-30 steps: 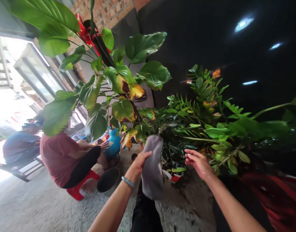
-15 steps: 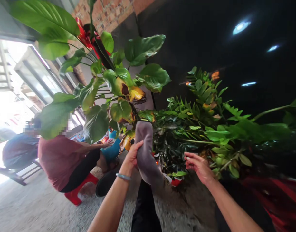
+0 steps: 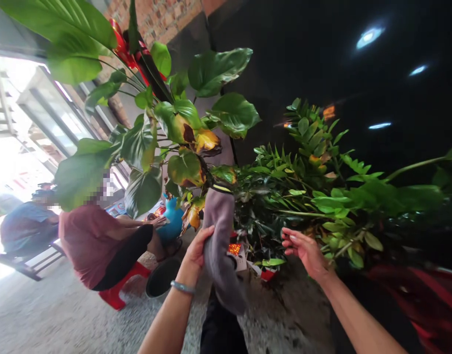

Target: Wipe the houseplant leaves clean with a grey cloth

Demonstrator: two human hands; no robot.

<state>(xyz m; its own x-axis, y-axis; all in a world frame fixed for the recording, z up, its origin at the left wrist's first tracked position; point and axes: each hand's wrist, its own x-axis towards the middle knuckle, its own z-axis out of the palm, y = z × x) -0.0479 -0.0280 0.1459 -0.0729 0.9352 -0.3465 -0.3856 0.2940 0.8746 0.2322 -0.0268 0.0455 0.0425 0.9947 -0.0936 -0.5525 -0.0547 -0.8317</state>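
Note:
My left hand is closed on the left edge of a long grey sock, about midway along it. The sock's cuff, with a dark and yellow band, is at the top, and its lower end sags over my dark trouser leg. My right hand is apart from the sock, in front of the green foliage. Its fingers are partly curled with the tips drawn together; whatever is between them is too small to make out. A bracelet circles my left wrist.
A large-leaved plant rises just ahead, and leafy greenery stands on the right. Two people sit at the left, one on a red stool. A black basin and a blue vessel are near them. Red fabric is at lower right.
The sock and my left hand have moved down and slightly left, and its banded cuff now shows more clearly. My right hand has barely moved.

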